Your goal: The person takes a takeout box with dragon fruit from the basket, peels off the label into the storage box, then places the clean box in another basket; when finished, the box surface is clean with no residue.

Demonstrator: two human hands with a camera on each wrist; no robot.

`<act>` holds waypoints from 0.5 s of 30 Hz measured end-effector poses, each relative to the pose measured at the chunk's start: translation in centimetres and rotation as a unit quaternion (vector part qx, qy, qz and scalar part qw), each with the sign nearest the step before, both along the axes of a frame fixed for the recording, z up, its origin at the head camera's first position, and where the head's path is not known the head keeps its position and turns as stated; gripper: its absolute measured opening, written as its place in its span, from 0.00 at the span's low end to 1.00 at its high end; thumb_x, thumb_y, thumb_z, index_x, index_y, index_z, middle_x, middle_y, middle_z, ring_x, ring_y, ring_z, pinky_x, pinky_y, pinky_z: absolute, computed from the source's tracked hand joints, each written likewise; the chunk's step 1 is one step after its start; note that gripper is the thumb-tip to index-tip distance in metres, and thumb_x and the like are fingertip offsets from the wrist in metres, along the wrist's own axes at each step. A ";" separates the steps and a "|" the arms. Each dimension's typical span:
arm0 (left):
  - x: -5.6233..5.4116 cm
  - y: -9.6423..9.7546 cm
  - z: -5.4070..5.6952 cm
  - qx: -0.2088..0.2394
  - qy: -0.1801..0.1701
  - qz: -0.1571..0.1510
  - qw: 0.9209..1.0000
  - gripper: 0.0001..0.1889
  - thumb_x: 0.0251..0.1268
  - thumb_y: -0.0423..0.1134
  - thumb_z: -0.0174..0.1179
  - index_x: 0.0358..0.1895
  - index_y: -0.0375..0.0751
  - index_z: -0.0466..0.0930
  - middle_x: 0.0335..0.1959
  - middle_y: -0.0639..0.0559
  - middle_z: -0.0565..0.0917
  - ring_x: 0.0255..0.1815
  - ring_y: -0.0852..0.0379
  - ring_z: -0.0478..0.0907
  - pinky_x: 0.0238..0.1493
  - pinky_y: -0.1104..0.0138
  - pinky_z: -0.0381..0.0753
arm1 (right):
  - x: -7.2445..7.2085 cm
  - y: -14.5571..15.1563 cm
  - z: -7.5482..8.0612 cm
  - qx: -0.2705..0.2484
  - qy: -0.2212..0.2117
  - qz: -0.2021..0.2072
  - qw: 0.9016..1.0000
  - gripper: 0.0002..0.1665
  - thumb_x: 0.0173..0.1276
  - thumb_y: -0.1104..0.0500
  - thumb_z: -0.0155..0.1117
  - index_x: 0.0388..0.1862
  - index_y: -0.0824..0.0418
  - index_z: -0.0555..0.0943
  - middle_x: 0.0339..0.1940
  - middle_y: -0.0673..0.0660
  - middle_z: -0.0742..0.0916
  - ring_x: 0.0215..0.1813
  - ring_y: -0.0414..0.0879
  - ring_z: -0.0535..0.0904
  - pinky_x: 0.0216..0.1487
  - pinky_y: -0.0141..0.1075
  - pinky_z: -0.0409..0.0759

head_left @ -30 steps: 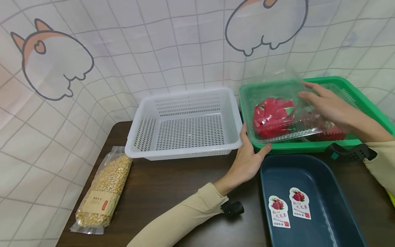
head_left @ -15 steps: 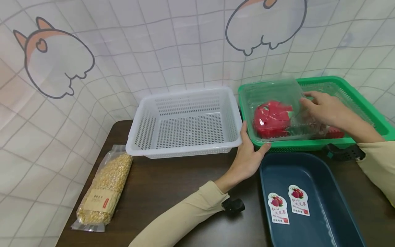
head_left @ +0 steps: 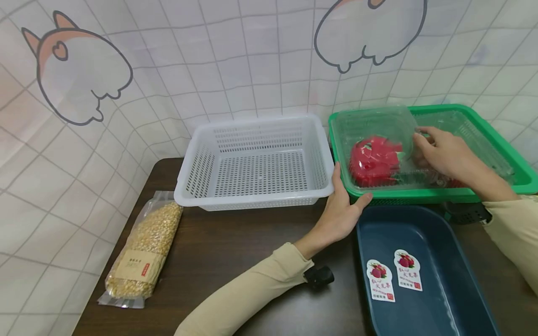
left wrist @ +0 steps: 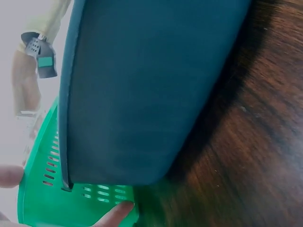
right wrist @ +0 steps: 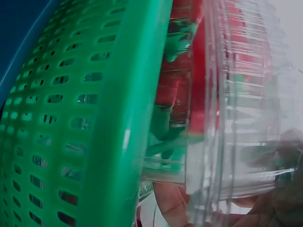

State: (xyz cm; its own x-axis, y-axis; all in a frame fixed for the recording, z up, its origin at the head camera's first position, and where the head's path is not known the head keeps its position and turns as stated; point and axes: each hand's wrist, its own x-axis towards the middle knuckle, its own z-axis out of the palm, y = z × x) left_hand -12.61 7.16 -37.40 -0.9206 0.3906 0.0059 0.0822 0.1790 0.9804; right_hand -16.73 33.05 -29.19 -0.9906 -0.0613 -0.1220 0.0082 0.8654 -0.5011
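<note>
A clear plastic fruit box (head_left: 403,161) with red dragon fruit (head_left: 374,156) inside sits in the left part of the green basket (head_left: 414,197). My right hand (head_left: 447,151) pinches the box at its right end; in the right wrist view the clear box (right wrist: 227,118) stands beside the green rim, and fingers (right wrist: 173,203) show at its edge. My left hand (head_left: 338,214) rests at the basket's front left corner, fingers extended along the side and thumb on the front. In the left wrist view those fingertips (left wrist: 118,213) touch the green basket (left wrist: 71,203).
A white slotted basket (head_left: 260,172) stands left of the green one. In front lies a dark blue tray (head_left: 433,247) with two dragon fruit stickers (head_left: 380,280). At the left is a bag of yellow grain (head_left: 143,256). A patterned cloth wall (head_left: 252,60) rises behind the table.
The clear box has come down from a tilted pose above the green basket to lie lower and flatter in it. My right hand has gone down with it; the left hand stays at the corner.
</note>
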 end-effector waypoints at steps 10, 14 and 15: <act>3.3 -2.9 1.6 -0.069 -0.008 -0.064 0.995 0.45 0.80 0.53 0.55 0.87 0.52 0.34 0.84 0.53 0.49 0.82 0.56 0.56 0.77 0.56 0.66 | 0.6 0.4 -0.3 -0.062 0.000 -0.009 0.998 0.45 0.86 0.39 0.29 0.86 0.69 0.42 0.61 0.82 0.78 0.58 0.73 0.80 0.34 0.47 0.80; 4.8 -6.7 3.5 -0.096 0.053 -0.126 0.986 0.42 0.80 0.50 0.56 0.86 0.50 0.42 0.76 0.48 0.64 0.70 0.58 0.72 0.65 0.67 0.77 | 1.4 0.0 -0.1 -0.064 0.013 0.002 0.998 0.42 0.88 0.44 0.31 0.85 0.72 0.41 0.71 0.86 0.65 0.69 0.79 0.66 0.51 0.64 0.77; 4.9 -7.9 3.9 -0.098 0.097 -0.141 0.980 0.40 0.80 0.46 0.58 0.85 0.47 0.45 0.74 0.47 0.67 0.68 0.57 0.74 0.63 0.69 0.78 | 1.7 -0.4 0.0 -0.062 0.030 0.005 0.998 0.41 0.88 0.46 0.32 0.84 0.73 0.43 0.72 0.87 0.62 0.70 0.81 0.62 0.54 0.68 0.74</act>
